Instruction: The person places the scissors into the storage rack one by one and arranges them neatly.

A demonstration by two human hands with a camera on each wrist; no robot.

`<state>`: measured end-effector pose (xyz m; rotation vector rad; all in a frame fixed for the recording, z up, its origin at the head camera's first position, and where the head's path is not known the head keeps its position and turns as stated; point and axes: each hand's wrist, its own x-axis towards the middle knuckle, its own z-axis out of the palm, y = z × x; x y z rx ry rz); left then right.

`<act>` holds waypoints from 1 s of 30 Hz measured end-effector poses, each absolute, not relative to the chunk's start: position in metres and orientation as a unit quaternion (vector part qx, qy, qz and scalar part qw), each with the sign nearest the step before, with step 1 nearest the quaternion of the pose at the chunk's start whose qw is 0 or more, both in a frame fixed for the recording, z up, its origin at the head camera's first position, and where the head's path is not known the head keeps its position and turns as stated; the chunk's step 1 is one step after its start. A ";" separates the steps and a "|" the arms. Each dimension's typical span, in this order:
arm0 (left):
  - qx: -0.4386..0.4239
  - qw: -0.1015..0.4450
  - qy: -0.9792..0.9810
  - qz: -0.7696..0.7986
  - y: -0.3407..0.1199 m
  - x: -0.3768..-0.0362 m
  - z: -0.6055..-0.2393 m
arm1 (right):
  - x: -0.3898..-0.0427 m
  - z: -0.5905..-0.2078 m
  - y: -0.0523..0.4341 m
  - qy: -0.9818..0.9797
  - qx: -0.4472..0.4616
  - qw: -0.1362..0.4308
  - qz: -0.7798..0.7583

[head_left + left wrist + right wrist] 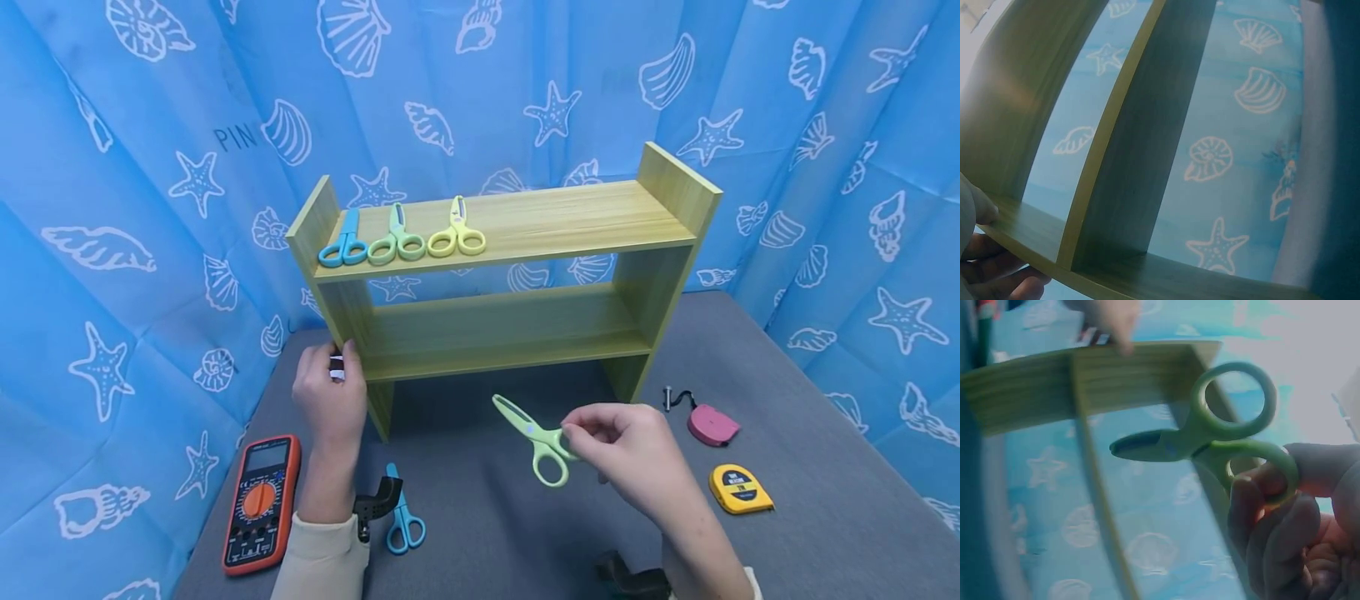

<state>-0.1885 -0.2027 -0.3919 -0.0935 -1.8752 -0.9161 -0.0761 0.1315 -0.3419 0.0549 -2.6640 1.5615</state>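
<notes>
Scissors in light green [534,437] hang above the grey tabletop [825,533], pinched by one handle loop in the right hand [637,454], blades toward ten o'clock, likely for carrying. Left hand [330,400] grips the wooden shelf's [525,221] left upright, apparently steadying it.

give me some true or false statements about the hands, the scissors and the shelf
1. The right hand holds green scissors. True.
2. The left hand rests flat on the multimeter. False: it grips the shelf by its left side panel.
3. Three pairs of scissors lie on the top board. True.
4. Both tape measures sit on the shelf. False: the yellow tape and pink tape lie on the table.
</notes>
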 end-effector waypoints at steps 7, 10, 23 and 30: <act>-0.040 0.501 -0.774 -0.384 -0.202 -0.188 -0.390 | -0.062 -0.317 0.150 -0.845 0.048 0.094 0.525; -0.040 0.499 -0.777 -0.382 -0.203 -0.188 -0.391 | -0.059 -0.308 0.157 -0.834 0.065 0.140 0.529; -0.043 0.500 -0.772 -0.390 -0.201 -0.187 -0.391 | -0.090 -0.255 0.166 -0.707 0.059 0.284 0.645; -0.044 0.498 -0.766 -0.403 -0.201 -0.187 -0.392 | -0.139 -0.224 0.154 -0.699 0.047 0.316 0.640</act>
